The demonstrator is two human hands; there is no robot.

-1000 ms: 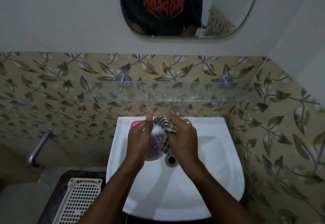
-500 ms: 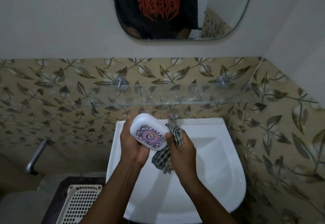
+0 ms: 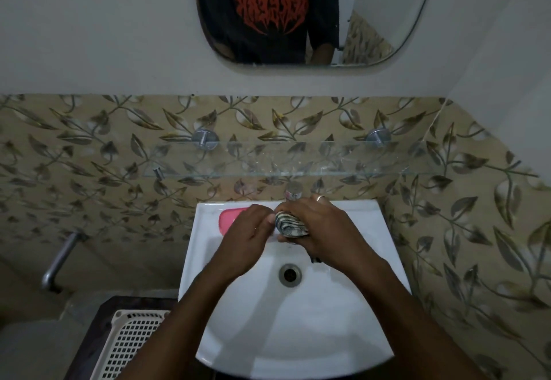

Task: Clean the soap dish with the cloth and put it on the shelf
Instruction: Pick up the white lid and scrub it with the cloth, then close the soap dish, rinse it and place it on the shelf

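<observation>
Looks mid-wipe over sink [image 3: 298, 335]: right hand [image 3: 323, 230] clamped round cloth [image 3: 290, 225], left hand [image 3: 249, 238] curled against it, hold unclear, soap dish hidden. Placing on shelf [image 3: 328, 166] not yet done.

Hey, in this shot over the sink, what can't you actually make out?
Head view:
- Soap dish: hidden between the left hand and the cloth that the right hand grips; its state is unseen.
- Tap: spout behind the right hand.
- Pink soap: right end under the left hand.
- White basket: cut off by the bottom edge.
</observation>
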